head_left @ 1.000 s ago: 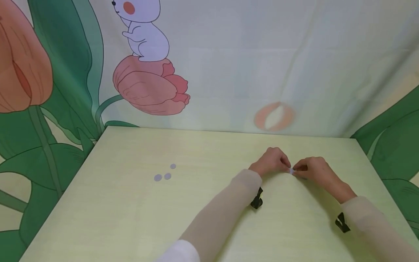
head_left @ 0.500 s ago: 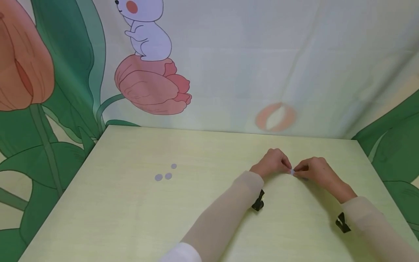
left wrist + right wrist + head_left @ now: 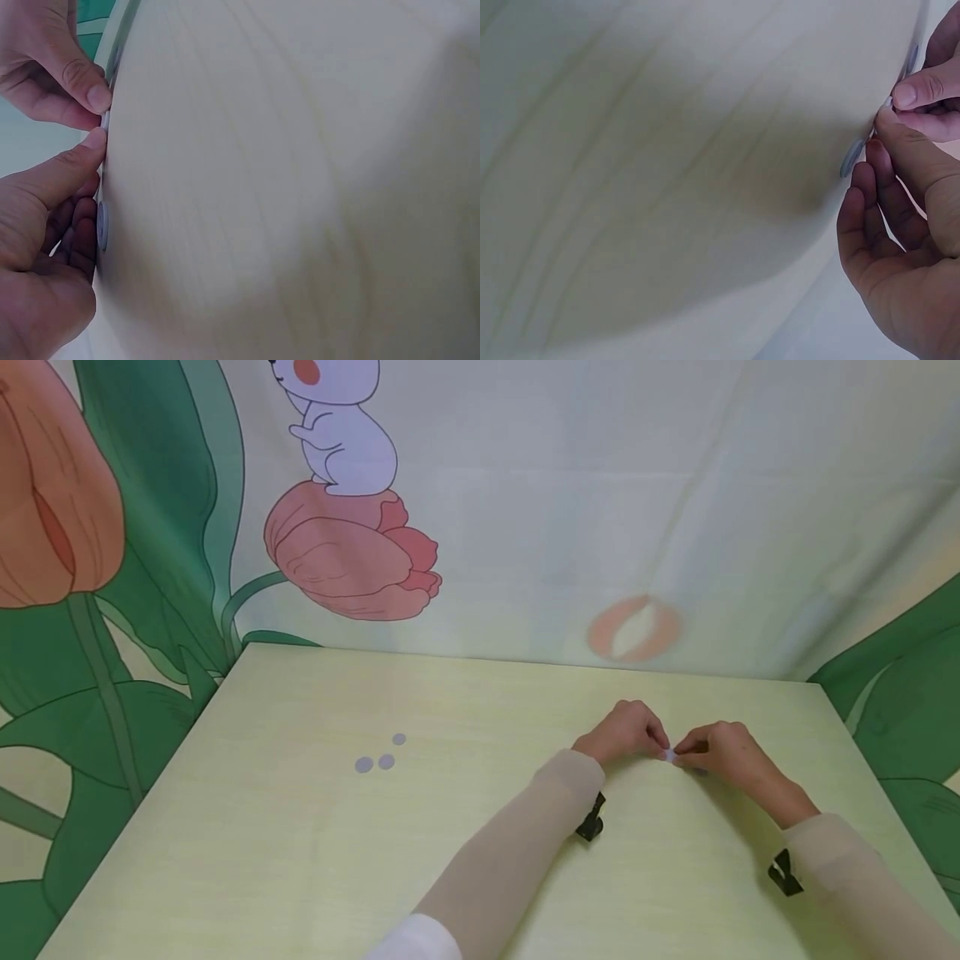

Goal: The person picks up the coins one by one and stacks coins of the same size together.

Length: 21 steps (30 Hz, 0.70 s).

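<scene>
Both hands meet over the right side of the table, pinching one small pale coin-like disc (image 3: 671, 756) between them. My left hand (image 3: 626, 731) grips its left edge with thumb and finger; my right hand (image 3: 720, 750) has the right edge. In the left wrist view only a sliver of the held disc (image 3: 105, 120) shows between the thumb tips. Another disc (image 3: 701, 771) lies on the table under my right hand, partly covered. Close to my left fingers, the left wrist view shows a flat grey disc (image 3: 103, 225).
Three more pale discs (image 3: 386, 762) lie grouped on the left half of the light wood-look table (image 3: 315, 860). A cloth backdrop (image 3: 510, 527) printed with tulips and a white animal hangs behind the far edge. Dark wrist cameras (image 3: 591, 818) hang below both sleeves.
Both hands keep their pinch on the disc, barely shifting. The disc under my right hand shows slightly more than a second ago. The head view has tilted a little.
</scene>
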Available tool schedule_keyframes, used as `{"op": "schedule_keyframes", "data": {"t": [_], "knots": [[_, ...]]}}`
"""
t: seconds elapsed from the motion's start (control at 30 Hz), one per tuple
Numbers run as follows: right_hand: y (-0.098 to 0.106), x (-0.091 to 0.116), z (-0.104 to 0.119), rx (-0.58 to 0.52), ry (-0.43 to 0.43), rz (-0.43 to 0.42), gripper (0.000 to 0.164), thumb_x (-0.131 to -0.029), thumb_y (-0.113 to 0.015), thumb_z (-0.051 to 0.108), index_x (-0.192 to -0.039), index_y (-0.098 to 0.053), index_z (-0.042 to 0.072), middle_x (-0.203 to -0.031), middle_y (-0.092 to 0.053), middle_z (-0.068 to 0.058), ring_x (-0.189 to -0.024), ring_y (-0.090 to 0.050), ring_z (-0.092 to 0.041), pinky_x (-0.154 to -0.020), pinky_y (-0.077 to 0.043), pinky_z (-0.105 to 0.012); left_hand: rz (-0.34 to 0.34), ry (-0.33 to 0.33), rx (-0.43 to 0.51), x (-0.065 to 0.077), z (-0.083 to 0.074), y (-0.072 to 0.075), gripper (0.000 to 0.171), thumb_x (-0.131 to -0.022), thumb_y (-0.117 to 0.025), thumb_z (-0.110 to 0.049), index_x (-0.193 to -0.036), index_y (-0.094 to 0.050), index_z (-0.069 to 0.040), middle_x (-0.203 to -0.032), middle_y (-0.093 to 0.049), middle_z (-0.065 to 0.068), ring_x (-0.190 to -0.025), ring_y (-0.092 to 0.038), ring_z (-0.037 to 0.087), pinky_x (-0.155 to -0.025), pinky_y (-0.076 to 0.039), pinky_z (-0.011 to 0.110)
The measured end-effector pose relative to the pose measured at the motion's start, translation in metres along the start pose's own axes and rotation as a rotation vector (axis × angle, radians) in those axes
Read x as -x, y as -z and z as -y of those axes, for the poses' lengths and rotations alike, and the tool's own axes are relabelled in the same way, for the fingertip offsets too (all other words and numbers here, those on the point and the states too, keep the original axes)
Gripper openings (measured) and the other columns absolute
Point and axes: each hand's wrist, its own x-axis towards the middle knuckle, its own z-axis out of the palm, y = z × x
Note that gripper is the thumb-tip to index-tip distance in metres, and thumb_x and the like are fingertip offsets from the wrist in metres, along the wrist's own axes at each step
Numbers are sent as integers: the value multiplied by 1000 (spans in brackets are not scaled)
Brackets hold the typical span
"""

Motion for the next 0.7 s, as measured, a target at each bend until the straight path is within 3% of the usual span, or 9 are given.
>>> {"op": "schedule_keyframes", "data": {"t": [0.23,0.53,0.7], "knots": [[0,0,-1,17,32,-3,11,-86,-81,12,-94,-81,5,-87,-78,-3,-78,-66,-13,-67,-49,-27,12,25,-41,-1,-6,1,8,-84,-85,-19,-92,-84,-18,-88,-76,-12,-86,-62,-1,-76,-42,10],[1,1,4,21,38,1,9,-85,-82,10,-92,-81,4,-87,-77,-6,-77,-66,-15,-64,-48,-26,6,60,-118,0,-13,-2,8,-84,-85,-18,-92,-84,-18,-91,-75,-14,-85,-61,-1,-72,-43,10],[2,-1,6,17,44,0,9,-84,-83,10,-91,-81,4,-87,-78,-6,-78,-67,-16,-64,-49,-25,-3,43,-125,0,-12,-2,6,-85,-85,-17,-91,-84,-18,-88,-75,-13,-82,-60,-1,-70,-43,10]]}}
